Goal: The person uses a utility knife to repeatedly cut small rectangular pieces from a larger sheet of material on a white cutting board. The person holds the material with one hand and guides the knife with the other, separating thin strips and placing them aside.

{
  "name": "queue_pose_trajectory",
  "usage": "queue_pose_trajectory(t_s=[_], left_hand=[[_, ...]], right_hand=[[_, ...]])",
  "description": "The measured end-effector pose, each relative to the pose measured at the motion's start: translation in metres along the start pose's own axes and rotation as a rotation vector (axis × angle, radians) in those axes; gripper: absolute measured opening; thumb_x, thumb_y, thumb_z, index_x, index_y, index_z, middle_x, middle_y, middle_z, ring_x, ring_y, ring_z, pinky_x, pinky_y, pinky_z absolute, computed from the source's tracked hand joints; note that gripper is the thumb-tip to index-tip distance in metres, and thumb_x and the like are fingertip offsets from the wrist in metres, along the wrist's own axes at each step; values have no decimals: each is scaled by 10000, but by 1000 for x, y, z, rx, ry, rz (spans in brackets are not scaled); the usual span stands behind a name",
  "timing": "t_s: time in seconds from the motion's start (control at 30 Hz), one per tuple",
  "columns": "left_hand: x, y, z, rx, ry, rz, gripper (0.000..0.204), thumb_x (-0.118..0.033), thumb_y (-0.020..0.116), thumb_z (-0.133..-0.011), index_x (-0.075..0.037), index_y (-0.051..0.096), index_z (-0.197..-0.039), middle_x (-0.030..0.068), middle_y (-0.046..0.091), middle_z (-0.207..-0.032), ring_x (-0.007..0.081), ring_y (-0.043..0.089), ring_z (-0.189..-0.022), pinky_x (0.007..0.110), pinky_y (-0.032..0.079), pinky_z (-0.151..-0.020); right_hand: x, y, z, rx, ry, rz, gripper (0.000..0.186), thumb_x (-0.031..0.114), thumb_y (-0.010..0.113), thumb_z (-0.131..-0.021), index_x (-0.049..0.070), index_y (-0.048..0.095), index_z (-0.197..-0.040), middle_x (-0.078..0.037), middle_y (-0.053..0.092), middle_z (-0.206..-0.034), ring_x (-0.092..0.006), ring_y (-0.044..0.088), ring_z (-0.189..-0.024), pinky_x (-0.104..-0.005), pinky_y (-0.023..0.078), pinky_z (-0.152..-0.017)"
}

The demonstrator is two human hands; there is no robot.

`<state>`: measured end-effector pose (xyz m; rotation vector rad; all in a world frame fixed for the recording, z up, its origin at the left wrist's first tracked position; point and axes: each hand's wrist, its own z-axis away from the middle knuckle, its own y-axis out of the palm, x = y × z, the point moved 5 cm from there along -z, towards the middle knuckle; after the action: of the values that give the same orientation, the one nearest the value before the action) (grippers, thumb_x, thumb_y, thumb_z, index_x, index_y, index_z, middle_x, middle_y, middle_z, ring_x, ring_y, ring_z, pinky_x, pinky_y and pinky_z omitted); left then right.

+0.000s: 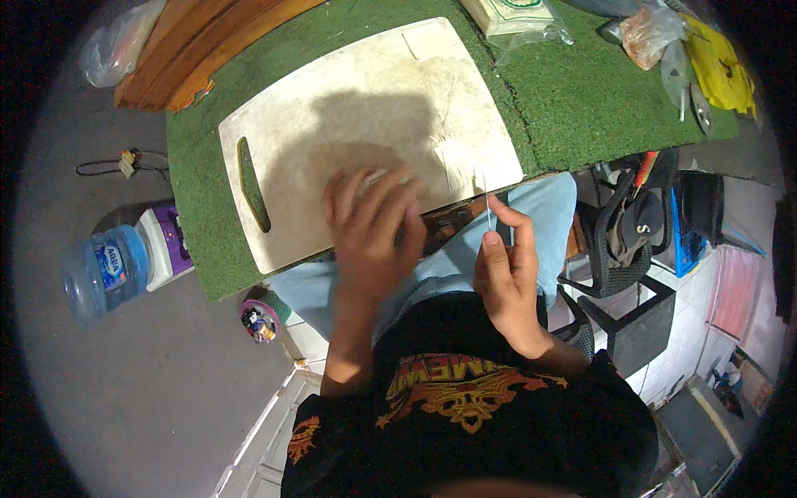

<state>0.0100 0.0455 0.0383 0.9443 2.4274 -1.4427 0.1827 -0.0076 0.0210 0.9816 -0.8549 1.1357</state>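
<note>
A thin, pale strip (pixel 488 212) stands almost upright just beyond the near edge of the cutting board, by its right corner, pinched between the thumb and forefinger of the right hand (pixel 513 286). Close to its tip, a small heap of pale slivers (pixel 455 166) lies on the cutting board (pixel 286 124), with finer threads scattered farther up. The left hand (pixel 378 224) is over the middle of the board's near side, blurred, its fingers bent and slightly apart; whether it holds or touches anything, I cannot tell. A flat, pale square piece (pixel 428 43) lies at the board's far right corner. The board rests on a green-covered counter (pixel 573 124), its slotted handle toward the left. Beyond the board, to the right, are a wrapped pale packet (pixel 513 17), crumpled clear bags (pixel 652 37), a yellow bag (pixel 718 66) and a spoon (pixel 701 109). Left of the counter, a large, clear blue bottle (pixel 108 272) sits beside a purple-and-white box (pixel 170 242).
</note>
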Motion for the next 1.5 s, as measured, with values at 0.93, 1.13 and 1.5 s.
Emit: queue_pose_trajectory(t_s=[0.93, 1.13, 1.5], left_hand=[[15, -1, 9, 59, 19, -72, 214, -187, 768, -800, -145, 738, -1008, -21, 684, -1265, 295, 549, -1216, 505, 393, -1102], [15, -2, 9, 91, 12, -74, 231, -185, 768, -795, -139, 729, -1019, -15, 672, -1284, 302, 539, -1225, 513, 378, -1111], [14, -1, 9, 150, -12, -89, 243, -177, 738, -809, -120, 718, -1044, 9, 659, -1273, 332, 521, -1230, 528, 368, -1106]], right_hand=[[-11, 54, -24, 190, -77, 236, 317, 61, 457, -1078, 21, 452, -1393, -161, 608, -919, -175, 569, -787, -338, 494, -722], [-8, 58, -25, 178, -130, 264, 310, 66, 437, -1084, 8, 451, -1388, -223, 636, -1039, -226, 625, -923, -367, 511, -833], [-11, 59, -20, 122, -198, 257, 283, 33, 446, -1071, -10, 464, -1350, -239, 635, -1136, -265, 650, -1041, -375, 511, -894]])
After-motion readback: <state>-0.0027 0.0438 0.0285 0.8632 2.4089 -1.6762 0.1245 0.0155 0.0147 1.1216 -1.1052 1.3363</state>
